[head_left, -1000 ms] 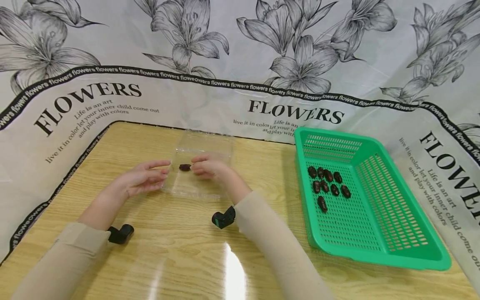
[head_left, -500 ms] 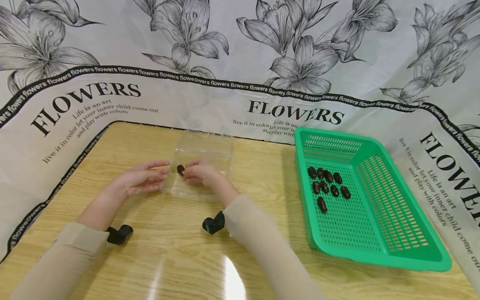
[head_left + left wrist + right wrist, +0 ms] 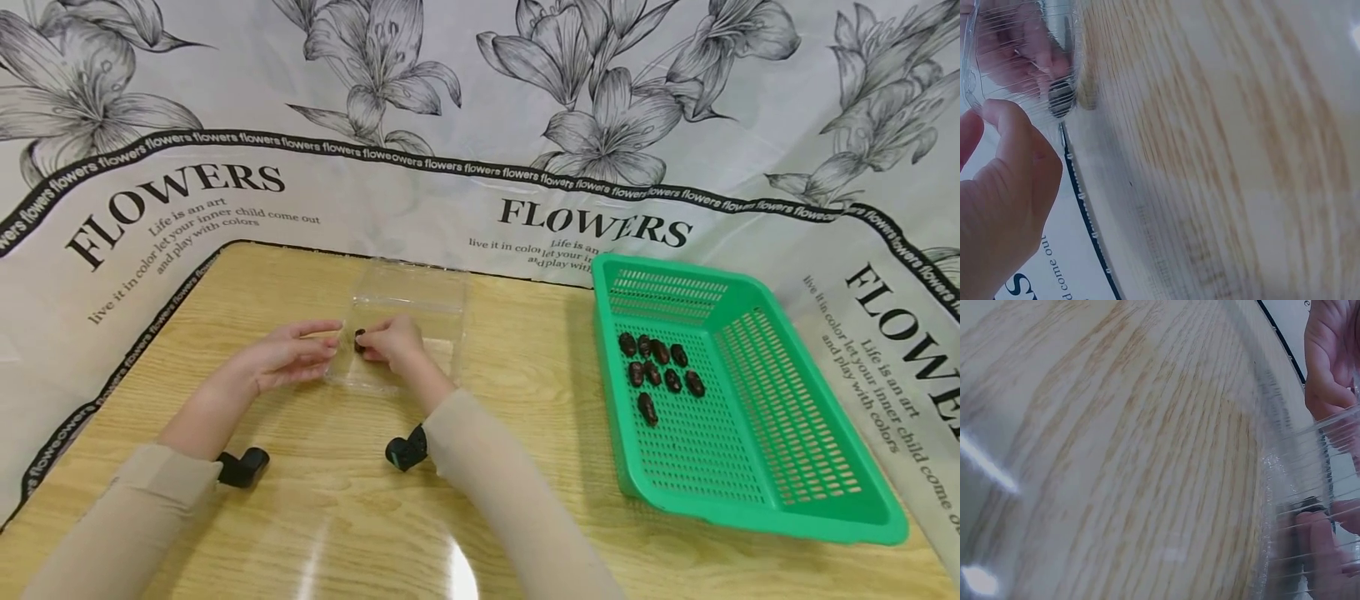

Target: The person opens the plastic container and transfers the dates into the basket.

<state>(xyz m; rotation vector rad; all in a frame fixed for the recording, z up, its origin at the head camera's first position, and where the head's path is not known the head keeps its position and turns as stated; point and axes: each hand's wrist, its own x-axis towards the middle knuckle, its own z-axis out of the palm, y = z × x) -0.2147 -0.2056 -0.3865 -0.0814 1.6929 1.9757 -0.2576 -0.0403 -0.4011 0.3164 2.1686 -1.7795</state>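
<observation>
A clear plastic clamshell box [image 3: 408,283] with a raised lid stands on the wooden table. Inside it my right hand [image 3: 397,343] pinches a dark brown date [image 3: 360,340] near the left wall; the fingers partly cover the date. Through the ribbed plastic, the left wrist view shows the date [image 3: 1061,97] between those fingertips. My left hand [image 3: 288,357] is at the box's left side, fingers loosely extended with their tips right at the rim. In the right wrist view the left hand [image 3: 1329,369] appears above the box wall.
To the right stands a green perforated plastic basket [image 3: 806,417] with several dates [image 3: 652,375] gathered in its left part. A white flower-printed cloth [image 3: 450,200] rises behind the table [image 3: 300,517]. Black wrist cameras [image 3: 243,468] hang under both forearms.
My right hand has moved left inside the box, and the date in its fingers has turned from lying sideways to pointing away from me. The left hand has stayed at the box's side.
</observation>
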